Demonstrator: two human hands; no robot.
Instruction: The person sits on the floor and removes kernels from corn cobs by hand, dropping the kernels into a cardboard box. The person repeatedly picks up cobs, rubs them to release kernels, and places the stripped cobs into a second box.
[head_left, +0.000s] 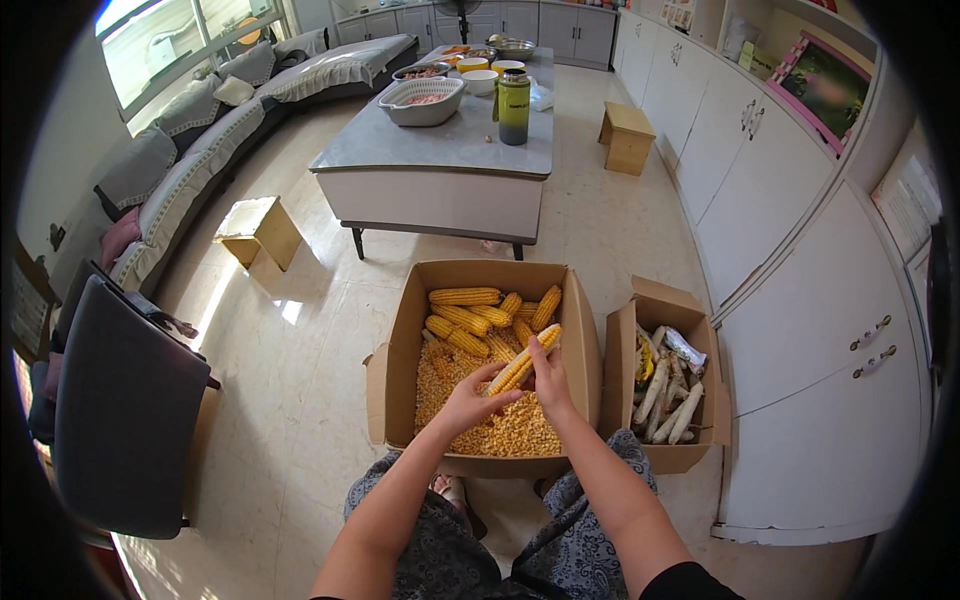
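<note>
An ear of dried yellow corn (521, 365), partly stripped to its pale cob along one side, slants between my hands above a cardboard box (586, 352). My left hand (474, 401) grips its lower end, thumb and fingers around it. At the upper end, my right hand (551, 373) holds it from the right side. Loose corn kernels (517, 431) cover the bottom of the box. Several whole ears (459, 319) lie on the kernels at the far side. Part of the held ear is hidden by my fingers.
Right of the box, a smaller cardboard box (619, 367) holds bare cobs (654, 390) and wrappers. A table (435, 154) with a basket (424, 101), bowls and a green bottle (514, 109) stands ahead. Stools (259, 232), a grey chair (127, 405) and white cabinets (817, 300) flank the floor.
</note>
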